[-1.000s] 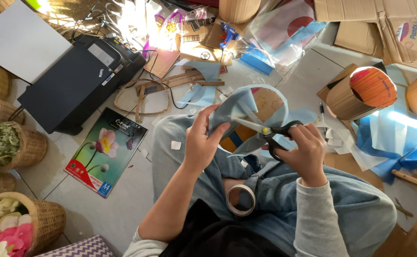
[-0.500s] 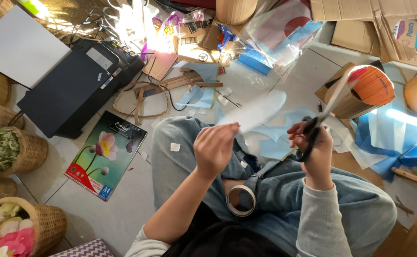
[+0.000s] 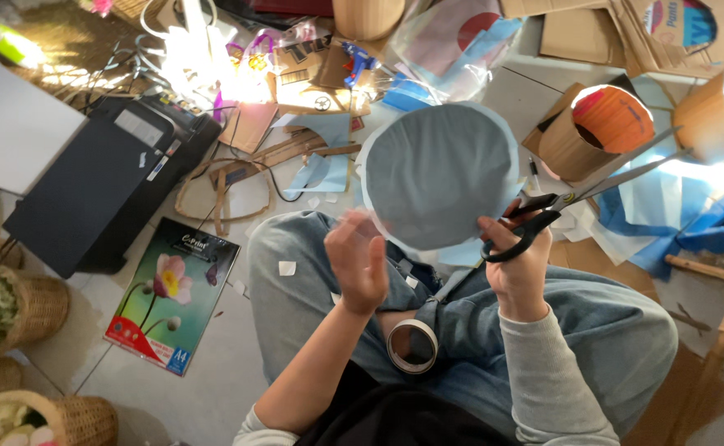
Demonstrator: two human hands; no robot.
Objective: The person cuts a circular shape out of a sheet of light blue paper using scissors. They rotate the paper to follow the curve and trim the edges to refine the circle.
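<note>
Head view only. Person sits cross-legged on a tiled floor, jeans, grey sleeves. Right hand [image 3: 517, 263] is raised in front of the chest, fingers through the black handles of scissors [image 3: 577, 198]; the blades point up and right and stand slightly parted. The same hand appears to pinch the right edge of a round grey-blue paper disc [image 3: 440, 175], which is held up flat toward the camera, above the knees and in front of the floor clutter. Exact contact between thumb and disc is partly hidden by the scissor handles. Left hand [image 3: 359, 260] is unclenched, palm toward the disc, fingers spread and motion-blurred, just below the disc's lower left edge; cannot tell if the fingertips touch it, nothing is gripped.

Tape roll [image 3: 412, 345] lies in the lap between the two forearms. Small white paper scraps sit on the left thigh. On the floor at left lies a glossy flower-print paper pack [image 3: 172, 293], just beside a black printer [image 3: 102, 186]. Wicker baskets [image 3: 28, 310] line the left edge. Beyond the disc lie blue paper offcuts [image 3: 317, 169] and brown cardboard strips. Right of the disc stands a brown cardboard tube [image 3: 581, 132] with an orange inside, near blue sheet material [image 3: 651, 223]. Flattened cardboard boxes [image 3: 610, 29] fill the top right.
</note>
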